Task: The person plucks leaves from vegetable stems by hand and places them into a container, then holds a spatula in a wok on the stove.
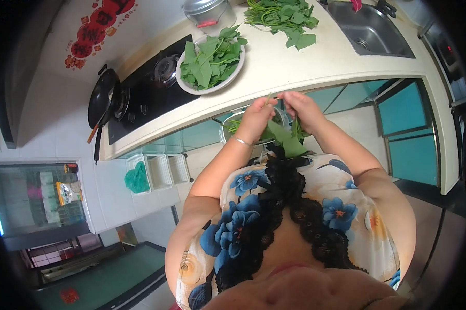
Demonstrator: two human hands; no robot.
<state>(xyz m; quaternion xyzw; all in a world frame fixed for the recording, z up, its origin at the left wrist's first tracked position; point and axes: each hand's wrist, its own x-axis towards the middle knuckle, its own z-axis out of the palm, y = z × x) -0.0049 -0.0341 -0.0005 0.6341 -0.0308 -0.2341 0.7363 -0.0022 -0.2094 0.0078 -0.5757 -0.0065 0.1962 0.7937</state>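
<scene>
the left hand (257, 118) and the right hand (302, 109) are pinching a green stem (268, 99) between their fingertips, just off the near edge of the table (277, 70), and a broad leaf (290, 142) is hanging on the near side, over a tub (222, 136). on the table, a bowl (206, 92) of leaves (211, 63) is sitting to the left, and a pile of greens (290, 23) is lying farther off, left of the sink (358, 34).

Leafy green stem (289, 139), leaves down
</scene>
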